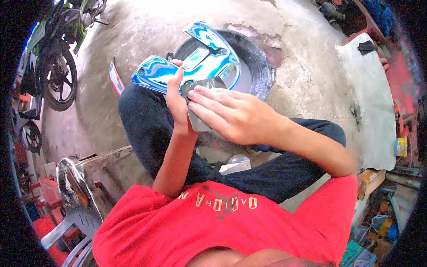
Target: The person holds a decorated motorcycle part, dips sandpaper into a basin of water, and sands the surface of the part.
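A glossy blue-and-white motorcycle fairing panel (160, 73) is held over my lap, its far end above a black tub. My left hand (179, 104) grips its near part, with the thumb up and some fingers hidden behind. My right hand (231, 109) lies with fingers together, pressing a dark sheet that looks like sandpaper (211, 83) against the near end. A pale grey surface (199, 123) shows beneath my right hand; whether it belongs to the sheet or the panel is unclear.
The black tub (263, 73) holds greyish water. Motorcycle wheels (60, 80) stand at left, near a red-and-white piece (116, 78). A plastic chair (80, 200) is beside my left side. A long pale panel (369, 107) lies at right, near a yellow can (400, 147).
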